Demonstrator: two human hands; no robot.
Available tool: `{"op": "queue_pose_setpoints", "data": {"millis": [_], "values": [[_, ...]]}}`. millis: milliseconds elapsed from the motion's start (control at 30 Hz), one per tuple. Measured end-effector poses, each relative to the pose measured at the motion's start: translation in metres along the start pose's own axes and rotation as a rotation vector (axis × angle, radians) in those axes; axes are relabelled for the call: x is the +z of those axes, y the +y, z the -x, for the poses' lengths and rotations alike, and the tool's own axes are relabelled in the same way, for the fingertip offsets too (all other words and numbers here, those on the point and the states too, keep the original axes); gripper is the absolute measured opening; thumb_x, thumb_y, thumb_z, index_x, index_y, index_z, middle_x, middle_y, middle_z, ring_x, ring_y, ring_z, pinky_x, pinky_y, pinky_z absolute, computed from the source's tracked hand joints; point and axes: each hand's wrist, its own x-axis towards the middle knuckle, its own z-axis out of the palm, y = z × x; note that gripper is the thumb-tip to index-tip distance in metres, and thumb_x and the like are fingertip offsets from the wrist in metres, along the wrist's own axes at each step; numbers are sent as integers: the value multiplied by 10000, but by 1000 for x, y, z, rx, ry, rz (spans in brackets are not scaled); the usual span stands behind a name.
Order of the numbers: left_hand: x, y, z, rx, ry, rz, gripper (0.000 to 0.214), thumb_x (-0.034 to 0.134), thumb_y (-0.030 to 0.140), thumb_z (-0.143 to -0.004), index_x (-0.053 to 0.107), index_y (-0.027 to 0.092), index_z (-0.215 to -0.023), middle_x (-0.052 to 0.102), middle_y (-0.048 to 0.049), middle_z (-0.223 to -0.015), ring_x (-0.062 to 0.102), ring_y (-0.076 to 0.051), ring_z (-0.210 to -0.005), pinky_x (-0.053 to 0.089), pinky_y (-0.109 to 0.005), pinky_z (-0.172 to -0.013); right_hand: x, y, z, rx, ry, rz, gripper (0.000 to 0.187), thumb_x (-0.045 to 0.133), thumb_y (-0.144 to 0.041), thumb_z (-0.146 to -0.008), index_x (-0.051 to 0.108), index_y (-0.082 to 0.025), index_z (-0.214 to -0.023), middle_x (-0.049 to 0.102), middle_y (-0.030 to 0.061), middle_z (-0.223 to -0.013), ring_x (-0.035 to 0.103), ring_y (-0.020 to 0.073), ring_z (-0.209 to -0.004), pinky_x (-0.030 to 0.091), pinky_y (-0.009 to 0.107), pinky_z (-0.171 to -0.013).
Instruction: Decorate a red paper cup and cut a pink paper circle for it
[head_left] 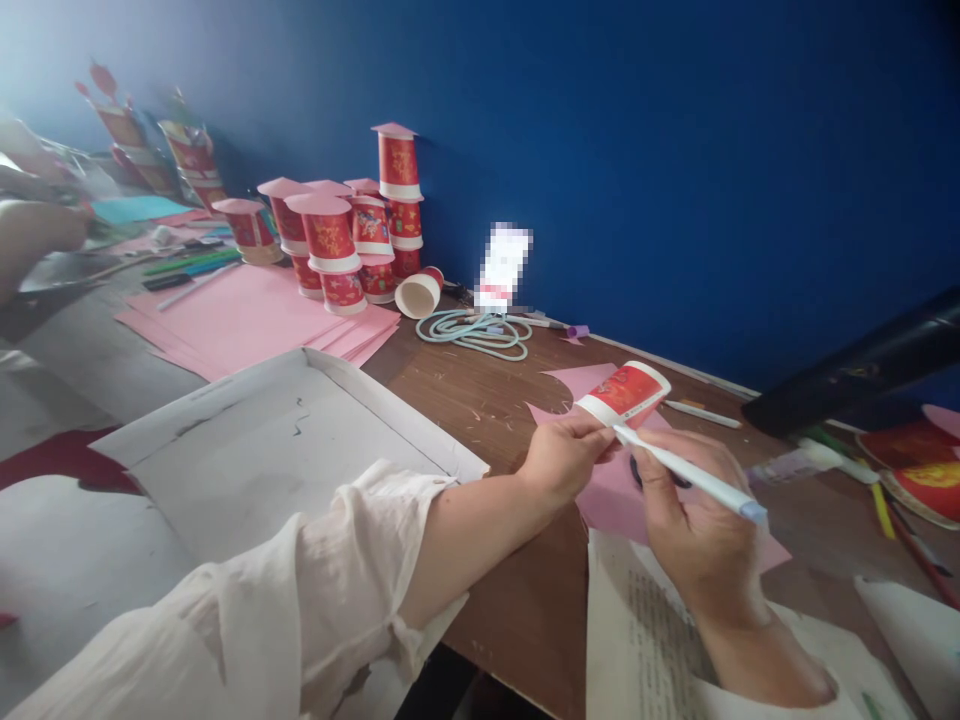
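Note:
A red and white paper cup (627, 392) lies on its side over pink paper, tilted up to the right. My left hand (564, 455) is closed on the cup's near lower end, its fingertips partly hidden. In my right hand (694, 520) is a white pen (697, 475) with a pale blue end, held in a writing grip. Its tip meets or nearly meets the cup's edge by my left fingers; contact cannot be made out. Below the cup is the cut pink paper (611, 500), and dark scissor-like loops show partly behind my right hand.
Stacked red cups with pink paper tops (324, 235) stand at the back left, beside pink sheets (247, 320). A phone (504, 265) leans on the blue wall above a coiled cable (480, 335). A black tube (862, 365) slants at right. Another person's arm (34, 235) is far left.

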Motion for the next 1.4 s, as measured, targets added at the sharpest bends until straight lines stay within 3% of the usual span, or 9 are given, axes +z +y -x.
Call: {"op": "queue_pose_setpoints", "data": {"millis": [267, 433, 567, 867, 1233, 1400], "values": [[0, -2, -2, -33, 24, 18, 104, 766, 149, -749, 734, 134, -651, 656, -30, -665, 581, -110, -649, 504, -320, -849, 3, 1, -2, -10, -11, 16, 135, 631, -202, -901, 671, -208, -1029, 735, 81, -933, 677, 238, -883, 510, 402, -832], [0, 0, 0, -58, -23, 125, 79, 730, 141, -796, 739, 106, -726, 681, -55, -724, 626, -123, -716, 502, -342, -939, 1, -2, -2, 5, 76, 27, 144, 609, -206, -913, 669, -209, -1044, 733, 94, -954, 675, 259, -920, 512, 445, -878], [1, 4, 3, -131, -32, 277, 101, 678, 122, -839, 720, 82, -756, 699, -95, -776, 666, -150, -771, 506, -370, -962, -4, -5, -1, 100, 147, 21, 137, 603, -215, -918, 675, -198, -1033, 717, 100, -953, 673, 262, -921, 519, 437, -862], [-1, 1, 2, -121, -88, 275, 74, 733, 141, -810, 728, 70, -789, 707, -103, -793, 671, -154, -770, 479, -382, -992, 0, -5, -3, 103, 75, 41, 91, 598, -220, -927, 656, -197, -993, 709, 83, -919, 665, 234, -888, 518, 403, -838], [-1, 1, 2, -114, -47, 275, 71, 726, 131, -809, 713, 75, -767, 692, -85, -744, 660, -141, -723, 498, -382, -970, -2, -2, -2, 68, 18, 77, 84, 597, -253, -926, 643, -203, -975, 707, 80, -904, 669, 237, -865, 517, 394, -822], [0, 6, 3, -142, -63, 320, 84, 641, 94, -852, 710, 81, -806, 696, -82, -756, 661, -135, -725, 510, -357, -970, -5, -6, 0, 114, 67, 42, 104, 591, -259, -932, 658, -198, -984, 709, 81, -912, 669, 234, -888, 507, 384, -835]]}}
